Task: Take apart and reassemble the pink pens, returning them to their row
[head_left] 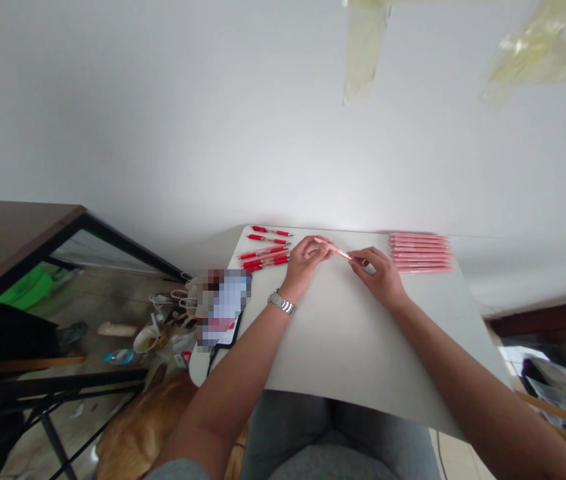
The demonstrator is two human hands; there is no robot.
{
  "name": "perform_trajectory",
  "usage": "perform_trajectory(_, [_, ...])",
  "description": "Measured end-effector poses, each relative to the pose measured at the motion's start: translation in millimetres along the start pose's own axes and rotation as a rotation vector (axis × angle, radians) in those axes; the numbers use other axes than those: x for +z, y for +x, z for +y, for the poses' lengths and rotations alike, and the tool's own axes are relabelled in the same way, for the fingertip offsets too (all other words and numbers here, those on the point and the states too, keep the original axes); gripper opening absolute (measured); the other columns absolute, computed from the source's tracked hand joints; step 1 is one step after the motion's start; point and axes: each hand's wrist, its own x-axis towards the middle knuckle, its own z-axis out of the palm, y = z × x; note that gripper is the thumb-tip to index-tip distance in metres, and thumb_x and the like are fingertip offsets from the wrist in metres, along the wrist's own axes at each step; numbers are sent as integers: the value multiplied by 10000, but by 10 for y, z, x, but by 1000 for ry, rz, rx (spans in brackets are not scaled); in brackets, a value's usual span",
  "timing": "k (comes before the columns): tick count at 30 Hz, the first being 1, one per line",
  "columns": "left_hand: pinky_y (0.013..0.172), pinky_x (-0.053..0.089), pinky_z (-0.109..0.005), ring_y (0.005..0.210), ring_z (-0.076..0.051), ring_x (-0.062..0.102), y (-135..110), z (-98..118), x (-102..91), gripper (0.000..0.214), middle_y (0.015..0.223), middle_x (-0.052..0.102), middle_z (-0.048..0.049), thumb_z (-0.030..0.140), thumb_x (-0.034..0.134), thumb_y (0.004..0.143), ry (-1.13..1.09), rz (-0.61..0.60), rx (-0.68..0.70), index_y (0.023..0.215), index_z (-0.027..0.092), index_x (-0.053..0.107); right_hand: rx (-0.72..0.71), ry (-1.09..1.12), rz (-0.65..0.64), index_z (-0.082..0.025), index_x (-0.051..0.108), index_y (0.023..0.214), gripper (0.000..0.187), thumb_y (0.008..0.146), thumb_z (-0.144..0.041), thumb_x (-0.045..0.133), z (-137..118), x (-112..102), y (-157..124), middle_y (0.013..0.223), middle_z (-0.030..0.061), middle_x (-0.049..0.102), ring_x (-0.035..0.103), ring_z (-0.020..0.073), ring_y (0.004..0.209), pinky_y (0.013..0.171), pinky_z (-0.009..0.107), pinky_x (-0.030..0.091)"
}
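Observation:
My left hand (307,259) and my right hand (379,272) meet over the far middle of a white table (343,333). Together they hold one pink pen (333,249): the left fingers close around its left end, the right fingertips pinch its right tip. A metal watch sits on my left wrist. Several red pens (266,252) lie on the table just left of my left hand. A neat row of several pink pens (420,253) lies to the right of my right hand.
A phone with a cable (223,308) rests at the table's left edge. A dark wooden desk (17,233) stands to the left, with cups and clutter on the floor (147,333) below. A white wall rises behind the table.

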Motion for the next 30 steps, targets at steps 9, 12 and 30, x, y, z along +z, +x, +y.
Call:
perform_trajectory(9, [1007,584,-411,1001,-226,758,27,-38,-33,359,1110,787,-116,397,886,795,-69,18,-86,1061,177,786,12,28,14,-256,707,1203,288,1042,-438,552,16,16,-21,993,72,733,696,214,860,792,381,592])
perform_trajectory(12, [1001,587,-403,1028,-238,759,31,-56,-40,380,1125,789,-125,406,876,808,-67,-7,-91,1099,177,789,15,40,16,-260,697,1199,284,1056,-437,529,29,27,-28,1071,78,749,707,221,917,844,393,591])
perform_trajectory(30, [974,574,-339,1053,-212,756,118,-95,-105,387,1093,795,-95,396,877,801,-130,167,-22,1107,187,764,201,64,77,-237,664,1117,344,952,-538,675,26,34,-41,967,62,770,723,208,795,685,339,555])
